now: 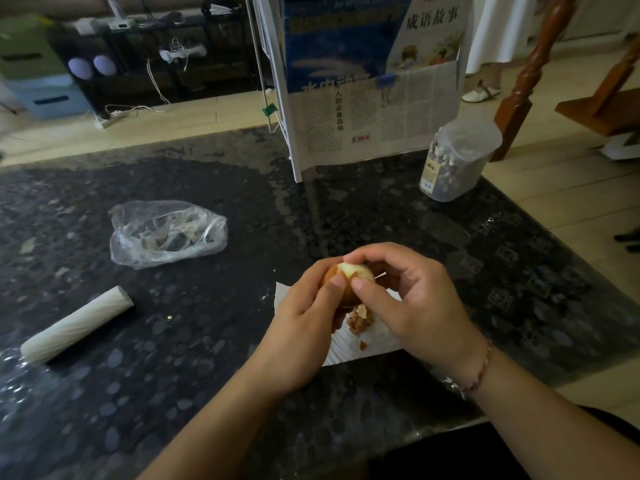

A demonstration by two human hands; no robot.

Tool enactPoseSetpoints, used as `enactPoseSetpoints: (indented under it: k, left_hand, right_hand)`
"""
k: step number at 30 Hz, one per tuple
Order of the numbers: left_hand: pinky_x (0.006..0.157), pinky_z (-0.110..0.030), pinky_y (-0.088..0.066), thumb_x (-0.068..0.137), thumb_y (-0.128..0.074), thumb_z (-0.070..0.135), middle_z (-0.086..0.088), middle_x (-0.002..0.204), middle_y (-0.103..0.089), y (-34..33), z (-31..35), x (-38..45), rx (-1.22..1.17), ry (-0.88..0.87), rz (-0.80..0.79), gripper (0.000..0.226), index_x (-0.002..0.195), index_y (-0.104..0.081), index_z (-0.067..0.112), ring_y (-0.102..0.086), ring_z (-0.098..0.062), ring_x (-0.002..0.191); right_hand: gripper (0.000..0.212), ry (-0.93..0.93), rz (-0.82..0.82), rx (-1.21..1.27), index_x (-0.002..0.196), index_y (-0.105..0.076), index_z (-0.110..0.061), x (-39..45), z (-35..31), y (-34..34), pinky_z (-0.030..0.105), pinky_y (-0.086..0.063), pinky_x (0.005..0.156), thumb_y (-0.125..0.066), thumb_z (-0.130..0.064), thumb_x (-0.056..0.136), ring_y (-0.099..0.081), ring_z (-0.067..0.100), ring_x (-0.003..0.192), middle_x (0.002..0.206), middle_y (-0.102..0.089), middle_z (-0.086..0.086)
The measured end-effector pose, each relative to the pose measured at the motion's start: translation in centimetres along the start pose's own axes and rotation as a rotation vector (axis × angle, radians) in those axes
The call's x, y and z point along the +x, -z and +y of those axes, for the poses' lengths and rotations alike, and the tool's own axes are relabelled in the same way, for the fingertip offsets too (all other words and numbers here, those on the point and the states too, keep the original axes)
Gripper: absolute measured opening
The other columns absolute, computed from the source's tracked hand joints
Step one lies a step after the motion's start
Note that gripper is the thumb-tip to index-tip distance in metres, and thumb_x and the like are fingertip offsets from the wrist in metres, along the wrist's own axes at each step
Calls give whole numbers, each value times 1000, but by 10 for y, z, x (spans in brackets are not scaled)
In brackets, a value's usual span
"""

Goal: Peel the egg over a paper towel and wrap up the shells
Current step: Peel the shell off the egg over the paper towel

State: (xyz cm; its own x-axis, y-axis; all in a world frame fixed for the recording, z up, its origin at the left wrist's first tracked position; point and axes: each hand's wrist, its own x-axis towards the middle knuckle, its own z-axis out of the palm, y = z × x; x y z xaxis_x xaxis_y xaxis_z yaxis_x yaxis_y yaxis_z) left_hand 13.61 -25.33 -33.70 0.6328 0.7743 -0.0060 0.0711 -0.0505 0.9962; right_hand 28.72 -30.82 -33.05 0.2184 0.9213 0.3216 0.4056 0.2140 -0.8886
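Observation:
A brown egg (348, 276) is held above a white paper towel (367, 342) on the dark table. My left hand (304, 323) grips the egg from the left, thumb on its shell. My right hand (408, 303) curls over the egg from the right, thumb and fingertips on the pale peeled patch at its top. Brown shell bits (360, 322) lie in a small heap on the towel beneath the egg. Both hands hide much of the towel.
A crumpled clear plastic bag (166, 233) lies to the left. A white paper roll (74, 325) lies at the near left. A white rack with newspaper (363, 126) stands behind, with a clear plastic jar (453, 164) at the table's right edge.

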Motion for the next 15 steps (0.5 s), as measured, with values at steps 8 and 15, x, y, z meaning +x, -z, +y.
enactPoseSetpoints:
  k: [8,15]
  left_hand:
    - [69,-28,-48,107,-32,27,-13,113,-66,0,0,-2,-93,35,-8,37,134,-57,21,-59,-13,83]
    - [71,-24,-50,104,-43,25,-3,109,-71,1,0,-1,-114,6,-78,33,133,-58,25,-63,-7,83]
  right_hand:
    - [19,-22,-7,46,104,-69,-25,-1,0,2,33,-58,83,-63,-21,87,-64,14,103,104,-68,-12]
    - [20,-2,4,97,102,-70,-19,2,1,4,34,-57,83,-66,-9,85,-66,16,100,102,-69,-7]
